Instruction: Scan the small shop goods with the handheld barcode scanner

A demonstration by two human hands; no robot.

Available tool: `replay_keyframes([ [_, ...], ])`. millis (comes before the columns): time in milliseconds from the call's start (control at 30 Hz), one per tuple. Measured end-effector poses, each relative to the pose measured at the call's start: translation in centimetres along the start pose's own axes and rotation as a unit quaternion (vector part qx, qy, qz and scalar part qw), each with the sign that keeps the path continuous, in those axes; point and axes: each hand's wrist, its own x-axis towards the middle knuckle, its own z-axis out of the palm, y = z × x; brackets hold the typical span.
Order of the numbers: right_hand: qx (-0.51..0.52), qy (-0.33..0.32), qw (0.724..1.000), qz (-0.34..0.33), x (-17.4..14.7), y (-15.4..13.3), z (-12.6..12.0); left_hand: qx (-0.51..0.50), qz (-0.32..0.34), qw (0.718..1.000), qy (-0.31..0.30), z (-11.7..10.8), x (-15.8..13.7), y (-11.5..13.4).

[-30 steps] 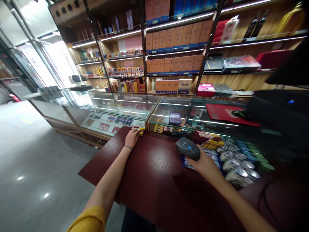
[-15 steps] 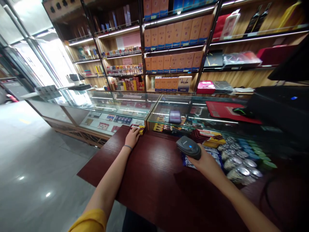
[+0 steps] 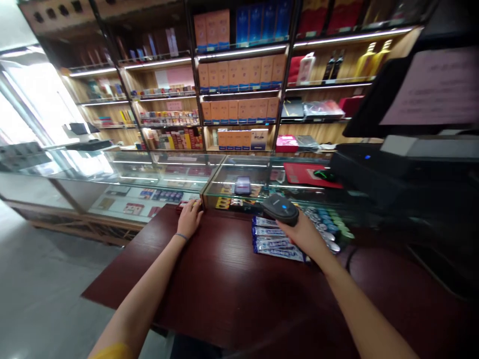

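My right hand [image 3: 307, 234] is wrapped round the handle of a dark barcode scanner [image 3: 280, 208] with a small blue light. The scanner hangs over the far end of several blue-and-silver packets [image 3: 275, 243], which lie overlapping on the dark red wooden tabletop [image 3: 224, 279]. At the table's far left edge, my left hand [image 3: 189, 219] rests with fingers stretched over small red-and-yellow packets [image 3: 181, 205]. Those packets are mostly covered by the fingers, and a grip on them cannot be made out. Clear-lidded containers [image 3: 329, 234] stand in rows beyond my right wrist.
A glass display counter [image 3: 168, 172] runs behind the table, with a small screen-like device [image 3: 242, 185] on it. A red mat [image 3: 309, 174] with a mouse [image 3: 324, 175] lies farther right. Dark till equipment [image 3: 389, 174] stands at right. Stocked shelves [image 3: 239, 92] line the wall.
The view has turned right, and more of the till equipment shows. The scanner has shifted slightly away from me, uncovering more of the blue-and-silver packets. My left hand stays by the small packets, fingers more spread.
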Motion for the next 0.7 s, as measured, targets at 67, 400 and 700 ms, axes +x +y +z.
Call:
replay_keyframes([
  [67,0.018,0.012,1.000,0.021,0.0,-0.5,-1.8,-0.025,0.018,0.999,0.013,0.2,0.9,2.4],
  [400,0.111,0.074,0.991,0.026,-0.1,0.4,-8.4,-0.116,0.148,0.982,0.005,4.0,4.9,19.9],
  [700,0.159,0.108,0.981,0.029,-1.2,0.7,-11.8,-0.118,0.240,0.962,-0.048,7.8,5.9,29.8],
])
